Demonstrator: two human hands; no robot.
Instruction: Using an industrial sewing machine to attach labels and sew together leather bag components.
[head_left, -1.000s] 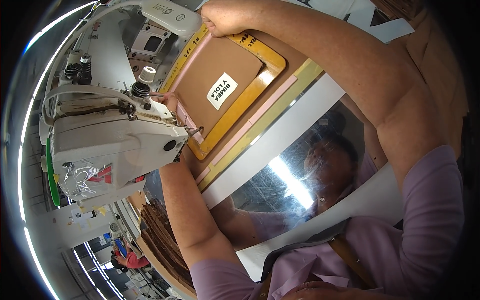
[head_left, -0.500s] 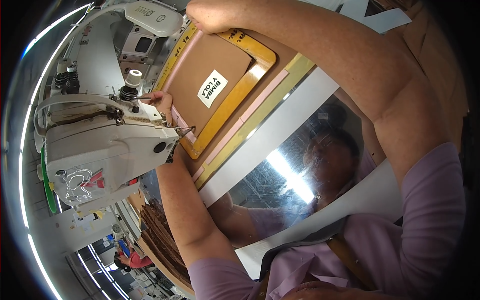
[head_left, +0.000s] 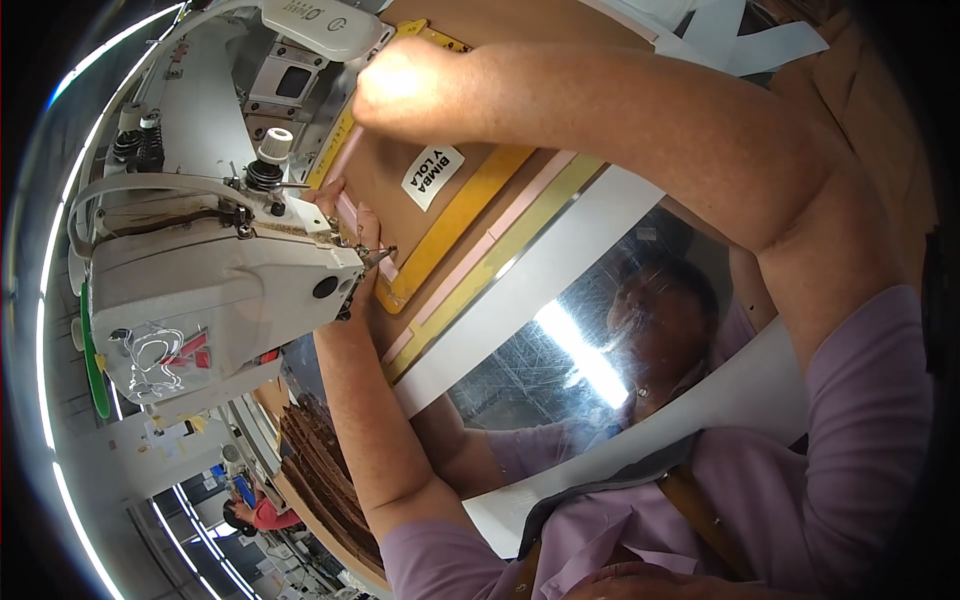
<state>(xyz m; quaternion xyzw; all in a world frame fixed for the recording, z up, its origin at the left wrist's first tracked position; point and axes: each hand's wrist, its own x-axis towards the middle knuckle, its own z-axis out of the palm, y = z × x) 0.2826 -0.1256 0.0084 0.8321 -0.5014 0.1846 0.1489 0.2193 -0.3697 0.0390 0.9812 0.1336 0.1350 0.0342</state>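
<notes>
In the head view, the landmark is the white sewing machine, whose head fills the left side of the picture. Just to the right of its needle end lies a brown panel set in a yellow frame, with a white label stuck on the brown surface. The left hand sits right against the machine's needle end, fingers pressed flat on the near edge of the panel and frame; whether they pinch anything cannot be told, since the machine hides part of them. The right hand is above and to the right of the machine, beside its white top housing, curled closed over the far edge of the panel, the fingertips hidden underneath. Farther right of the machine, past the frame, run a pink strip and a yellow-green strip, then a shiny table top. Below the machine stands a stack of brown pieces.
</notes>
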